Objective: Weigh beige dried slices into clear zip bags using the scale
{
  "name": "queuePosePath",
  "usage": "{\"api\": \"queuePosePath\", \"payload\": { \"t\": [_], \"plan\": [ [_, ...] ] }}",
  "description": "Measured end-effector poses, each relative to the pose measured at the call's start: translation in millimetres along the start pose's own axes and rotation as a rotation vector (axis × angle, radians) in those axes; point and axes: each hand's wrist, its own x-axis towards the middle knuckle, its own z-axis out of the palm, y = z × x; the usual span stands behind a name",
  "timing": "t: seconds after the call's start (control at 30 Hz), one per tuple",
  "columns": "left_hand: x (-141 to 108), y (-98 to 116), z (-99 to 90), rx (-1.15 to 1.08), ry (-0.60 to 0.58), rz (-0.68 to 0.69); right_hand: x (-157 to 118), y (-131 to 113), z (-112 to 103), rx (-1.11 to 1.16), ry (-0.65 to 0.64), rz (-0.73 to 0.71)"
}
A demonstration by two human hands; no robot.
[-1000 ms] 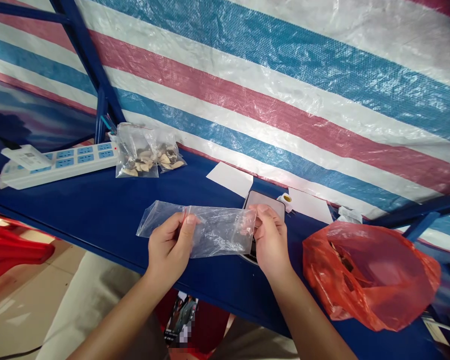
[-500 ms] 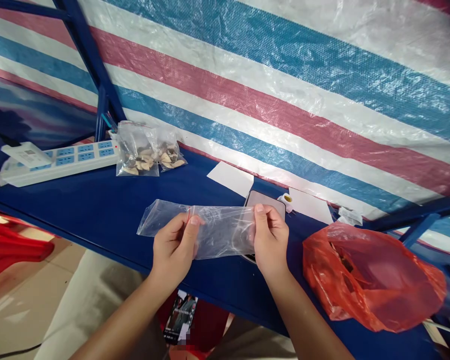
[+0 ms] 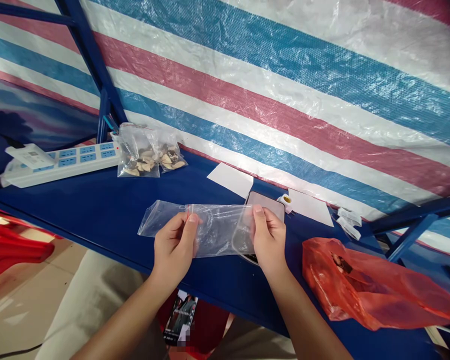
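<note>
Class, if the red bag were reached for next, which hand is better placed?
Probably the right hand: both hands pinch the clear bag, but it sits nearer the red bag than the left hand.

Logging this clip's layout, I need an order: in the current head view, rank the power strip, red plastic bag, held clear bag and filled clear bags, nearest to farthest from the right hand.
1. Held clear bag: pinched in the right hand.
2. Red plastic bag: to its right.
3. Filled clear bags: left, toward the back.
4. Power strip: far left.
</note>
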Motion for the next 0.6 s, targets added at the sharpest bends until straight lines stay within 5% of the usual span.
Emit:
{"api": "queuePosePath", "payload": {
  "t": [0.2,0.3,0.47,0.6],
  "plan": [
    [5,2,-4.2,0.024,0.009,-0.004,2,0,-2,-0.061,0.019,-0.018],
    [26,17,-10.4,0.128,0.039,0.035,7,0,-6,-0.029,0.053,0.007],
    [118,35,-23.2,0.442,0.03,0.056,16,-4,-14,0.01,0.132,-0.016],
    [192,23,-22.0,0.805,-0.052,-0.078,19,-4,-15,0.004,0.138,-0.027]
  ]
}}
